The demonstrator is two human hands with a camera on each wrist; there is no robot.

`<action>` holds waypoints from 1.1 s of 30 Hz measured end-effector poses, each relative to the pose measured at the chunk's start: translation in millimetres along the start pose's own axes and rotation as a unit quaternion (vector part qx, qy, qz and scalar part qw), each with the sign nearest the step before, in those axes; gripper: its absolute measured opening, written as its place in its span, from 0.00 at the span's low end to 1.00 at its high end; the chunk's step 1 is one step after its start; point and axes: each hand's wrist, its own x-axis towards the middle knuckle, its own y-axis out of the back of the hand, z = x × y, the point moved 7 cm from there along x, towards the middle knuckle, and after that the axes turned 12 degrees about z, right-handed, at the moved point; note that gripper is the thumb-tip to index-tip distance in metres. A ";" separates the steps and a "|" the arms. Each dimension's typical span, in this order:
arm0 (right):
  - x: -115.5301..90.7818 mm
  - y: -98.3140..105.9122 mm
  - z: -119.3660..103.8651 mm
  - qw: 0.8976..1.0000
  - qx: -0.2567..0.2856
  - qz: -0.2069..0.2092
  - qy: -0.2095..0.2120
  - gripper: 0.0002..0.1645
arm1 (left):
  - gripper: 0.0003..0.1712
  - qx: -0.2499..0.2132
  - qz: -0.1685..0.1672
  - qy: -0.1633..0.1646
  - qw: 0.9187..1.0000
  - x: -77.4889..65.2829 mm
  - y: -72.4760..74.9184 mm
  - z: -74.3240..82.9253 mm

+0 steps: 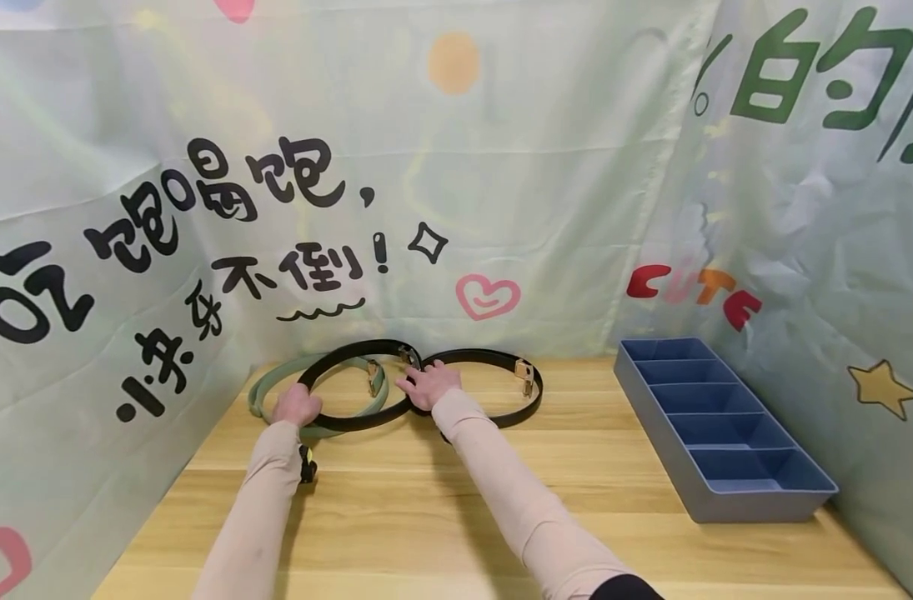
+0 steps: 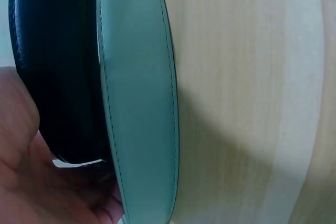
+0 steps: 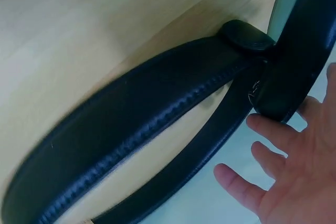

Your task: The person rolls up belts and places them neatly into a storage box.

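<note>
Black belt (image 1: 369, 347), looped, spans between my hands, overlapping the green belt (image 2: 139, 98) by my left. Left hand (image 1: 297, 406) pinches its near side; right hand (image 1: 432, 386), fingers spread, touches its opposite end. Second black belt (image 1: 477, 357) on the bench (image 1: 396, 508), right of my right hand. Judged early: looping looks done; held belt not yet set down; all three outside the tray (image 1: 659, 442), farther right.

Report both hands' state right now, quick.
Left hand: closed, holding the black belt that overlaps the green belt.
Right hand: open, touching that same black belt.
</note>
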 end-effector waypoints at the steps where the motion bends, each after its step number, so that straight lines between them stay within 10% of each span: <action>1: 0.9 1.0 0.7 1.000 -0.007 0.006 -0.001 0.36 | 0.18 0.002 -0.004 0.003 1.000 0.3 -0.9 -0.1; 10: 2.0 -0.7 9.8 0.998 -0.038 0.059 0.010 0.36 | 0.17 -0.015 0.013 0.017 1.000 -4.5 -2.3 10.6; 20: -12.0 24.8 36.8 0.972 -0.001 0.231 0.045 0.24 | 0.29 -0.043 0.032 0.016 0.998 -10.0 4.0 37.6; 33: -70.2 35.9 102.9 0.931 0.105 0.348 0.031 0.11 | 0.27 -0.079 0.068 -0.101 0.989 -47.9 -8.6 103.9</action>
